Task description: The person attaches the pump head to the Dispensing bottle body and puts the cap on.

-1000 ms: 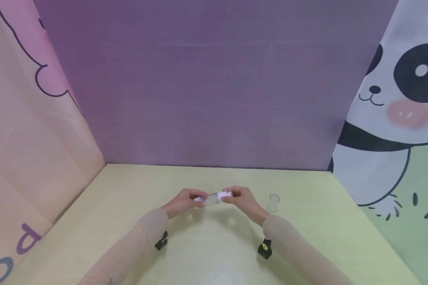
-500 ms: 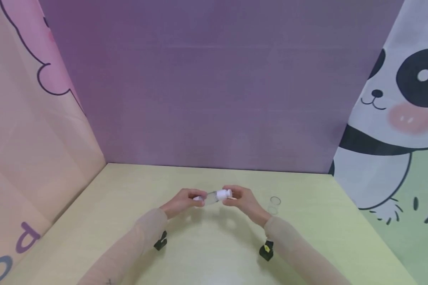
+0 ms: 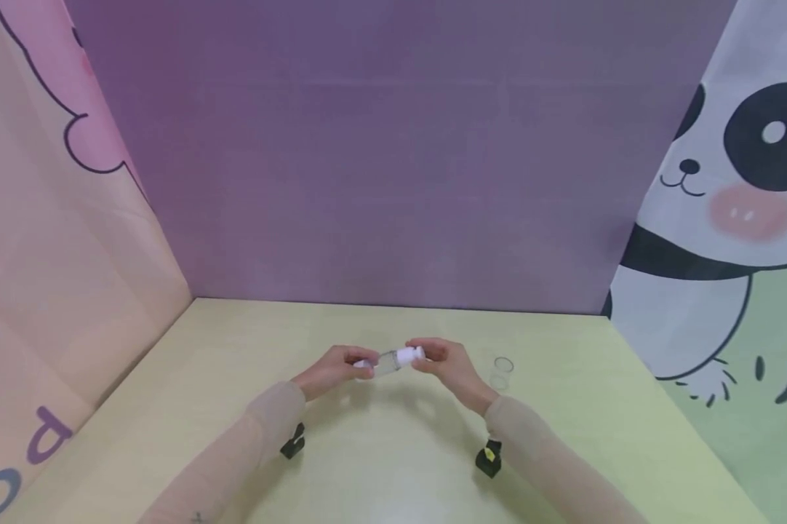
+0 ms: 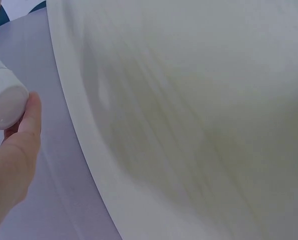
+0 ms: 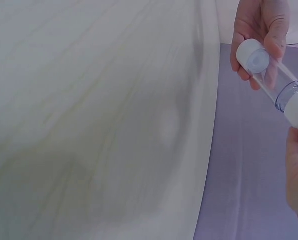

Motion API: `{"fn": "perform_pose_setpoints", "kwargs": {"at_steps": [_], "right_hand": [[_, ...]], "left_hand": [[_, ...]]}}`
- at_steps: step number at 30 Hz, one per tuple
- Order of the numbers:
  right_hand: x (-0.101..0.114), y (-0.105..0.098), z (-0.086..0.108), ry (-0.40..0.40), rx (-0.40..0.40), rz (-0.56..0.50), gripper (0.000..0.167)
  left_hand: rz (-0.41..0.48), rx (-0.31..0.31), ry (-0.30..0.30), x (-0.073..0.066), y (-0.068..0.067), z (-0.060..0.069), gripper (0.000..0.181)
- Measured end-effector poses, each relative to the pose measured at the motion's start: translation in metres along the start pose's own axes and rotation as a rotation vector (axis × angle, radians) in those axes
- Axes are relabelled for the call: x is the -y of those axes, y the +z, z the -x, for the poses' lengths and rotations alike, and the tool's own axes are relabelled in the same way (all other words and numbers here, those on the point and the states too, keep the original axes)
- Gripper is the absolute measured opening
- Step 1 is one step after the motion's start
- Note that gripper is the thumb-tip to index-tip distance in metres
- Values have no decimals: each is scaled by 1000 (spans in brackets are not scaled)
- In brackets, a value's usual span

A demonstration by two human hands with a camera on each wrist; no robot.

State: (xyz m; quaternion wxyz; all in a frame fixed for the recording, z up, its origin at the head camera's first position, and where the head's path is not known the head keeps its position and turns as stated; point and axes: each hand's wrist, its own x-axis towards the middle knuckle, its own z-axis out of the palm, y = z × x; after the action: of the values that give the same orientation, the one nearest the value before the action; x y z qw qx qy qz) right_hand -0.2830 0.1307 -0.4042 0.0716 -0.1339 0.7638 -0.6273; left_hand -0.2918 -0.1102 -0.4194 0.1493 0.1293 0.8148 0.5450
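Above a pale tabletop (image 3: 393,458), a clear bottle (image 3: 385,363) slants in midair — left hand (image 3: 332,370) fingers gripping one white end (image 4: 7,107), right hand (image 3: 452,365) fingers pinching its white cap (image 3: 407,356) — presumably to steady both ends.

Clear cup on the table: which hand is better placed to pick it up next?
Probably the right hand: the clear cup sits to its right, while the left hand is farther away and grips one end of the bottle.
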Motion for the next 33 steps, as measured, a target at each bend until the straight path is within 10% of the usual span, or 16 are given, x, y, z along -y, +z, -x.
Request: {"fn": "perform_pose_setpoints", "kwargs": {"at_steps": [33], "right_hand": [[-8,11,-7,89,-214,78,29]], "left_hand": [[22,9,-2,4,1,-6,32]]}}
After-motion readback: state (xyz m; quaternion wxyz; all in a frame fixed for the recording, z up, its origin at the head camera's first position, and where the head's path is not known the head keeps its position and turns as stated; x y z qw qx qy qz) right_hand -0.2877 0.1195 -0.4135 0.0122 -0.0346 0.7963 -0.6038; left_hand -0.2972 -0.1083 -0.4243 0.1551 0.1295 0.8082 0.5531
